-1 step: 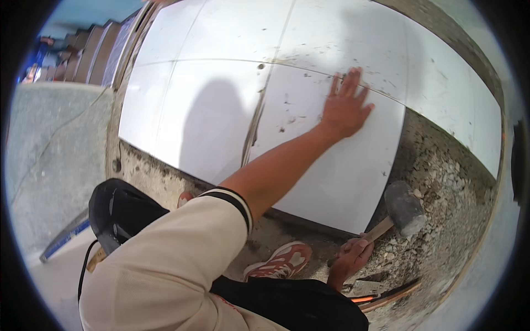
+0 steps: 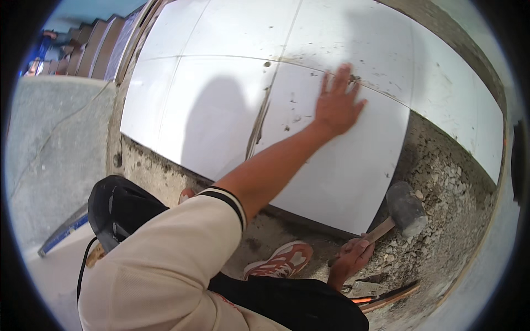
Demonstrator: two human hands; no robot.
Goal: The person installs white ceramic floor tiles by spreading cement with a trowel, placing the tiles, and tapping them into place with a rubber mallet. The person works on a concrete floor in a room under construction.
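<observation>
My left hand [image 2: 337, 107] lies with fingers spread on a white floor tile [image 2: 331, 176], close to the seam with the row behind it. Dark smears of mortar mark that tile and the joint on its left. Low on the right, my right hand [image 2: 351, 258] is closed around the wooden handle of a rubber mallet [image 2: 406, 209]. The mallet's dark grey head, paler at one end, is over the rubble beside the tile's right edge.
Broken rubble [image 2: 441, 182] fills the untiled strip at right, beside a wall. More white tiles [image 2: 221, 27] extend behind and left. A shoe [image 2: 279, 261] stands by the near tile edge. A blue-edged tool [image 2: 63, 234] lies at left; steps [image 2: 94, 47] rise far left.
My left hand has slid slightly left across the tile, fingers still spread. My right hand keeps its hold on the mallet. The view has shifted a little.
</observation>
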